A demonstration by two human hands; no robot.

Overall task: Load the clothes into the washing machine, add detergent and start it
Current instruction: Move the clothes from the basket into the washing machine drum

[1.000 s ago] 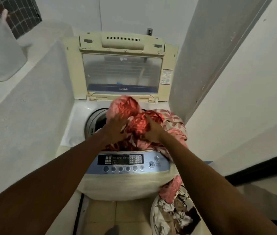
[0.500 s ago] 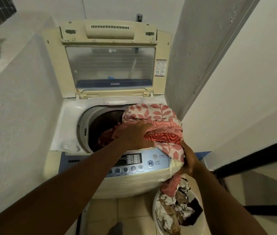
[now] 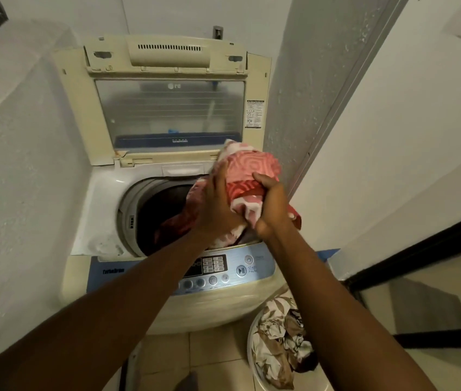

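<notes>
A cream top-loading washing machine (image 3: 102, 210) stands in front of me with its lid (image 3: 167, 108) raised. A bunched pink and red patterned cloth (image 3: 249, 170) is held above the right side of the drum opening (image 3: 155, 210). My left hand (image 3: 218, 207) grips its left side and my right hand (image 3: 271, 204) grips its right side. Part of the cloth hangs down into the drum, where more red fabric lies. The control panel (image 3: 240, 266) with its start button runs along the machine's front edge, partly hidden by my left forearm.
A white basket (image 3: 251, 342) with brown and white patterned clothes stands on the tiled floor at the machine's right front. White walls close in on the left and right. A dark door frame (image 3: 421, 249) runs along the right.
My right hand came up from the machine's front right corner and gathered the hanging cloth. Both hands now hold it bunched higher, over the drum's right side.
</notes>
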